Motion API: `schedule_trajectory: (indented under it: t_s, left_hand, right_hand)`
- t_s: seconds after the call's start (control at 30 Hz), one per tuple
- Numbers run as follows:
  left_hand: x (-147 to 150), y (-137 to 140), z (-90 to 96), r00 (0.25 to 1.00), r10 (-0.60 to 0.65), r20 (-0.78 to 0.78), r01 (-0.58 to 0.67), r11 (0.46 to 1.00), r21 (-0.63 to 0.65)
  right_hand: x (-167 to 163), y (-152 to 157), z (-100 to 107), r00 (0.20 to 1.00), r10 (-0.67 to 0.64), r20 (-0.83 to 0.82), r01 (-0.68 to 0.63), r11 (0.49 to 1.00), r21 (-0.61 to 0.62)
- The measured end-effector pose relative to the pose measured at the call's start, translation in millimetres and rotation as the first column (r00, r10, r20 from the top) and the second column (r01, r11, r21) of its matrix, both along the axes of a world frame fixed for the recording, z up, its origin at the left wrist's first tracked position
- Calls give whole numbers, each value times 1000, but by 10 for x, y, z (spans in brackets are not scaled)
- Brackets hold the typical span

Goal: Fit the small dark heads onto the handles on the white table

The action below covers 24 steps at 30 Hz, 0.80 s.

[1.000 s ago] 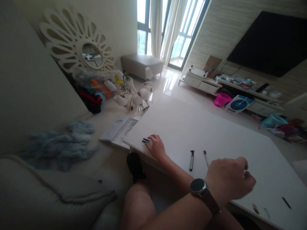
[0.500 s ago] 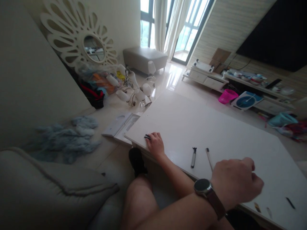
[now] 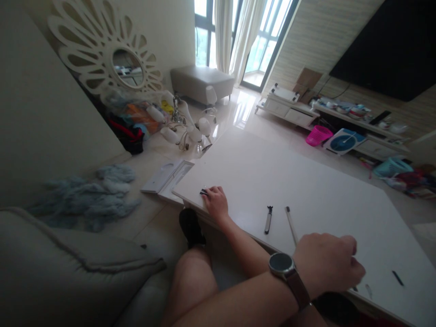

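My arms cross, the left forearm over the right one. At the table's left corner my right hand (image 3: 217, 202) has its fingers closed on a small black piece (image 3: 204, 192) against the white tabletop (image 3: 252, 168). My left hand (image 3: 325, 263), wearing a watch (image 3: 282, 263), hovers at the near edge on the right with curled fingers; what they hold, if anything, is hidden. Between the hands lie a black-and-silver tool (image 3: 269, 220) and a thin stick with a dark tip (image 3: 290, 222), partly covered by my left hand. A short black strip (image 3: 398, 278) lies farther right.
A small clear piece (image 3: 369, 290) lies near the front edge. Beyond the left corner, an open flat box (image 3: 163, 179) and a lamp with several shades (image 3: 194, 134) are on the floor. A grey cushion (image 3: 68, 272) is at lower left. A pink basket (image 3: 318, 135) stands beyond the table.
The view has shifted slightly right. My left hand has dropped a little and now mostly covers a small dark-and-yellow piece near the front edge. My right hand stays at the corner with the black piece.
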State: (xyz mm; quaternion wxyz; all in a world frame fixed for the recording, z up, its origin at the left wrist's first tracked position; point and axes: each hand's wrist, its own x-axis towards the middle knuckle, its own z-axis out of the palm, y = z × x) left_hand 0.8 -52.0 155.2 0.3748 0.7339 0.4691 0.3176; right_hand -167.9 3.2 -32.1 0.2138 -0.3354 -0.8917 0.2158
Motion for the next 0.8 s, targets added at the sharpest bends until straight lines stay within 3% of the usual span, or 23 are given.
schedule_trajectory:
  t_s: [0.27,0.8]
  left_hand:
    - [-33,5,-16,998,2,61,4,995,-97]
    - [-43,2,-18,997,8,77,0,995,-103]
  right_hand:
    - [-2,22,-65,998,2,-65,-1,1000,14]
    - [-3,9,-16,999,-34,-41,35,999,31]
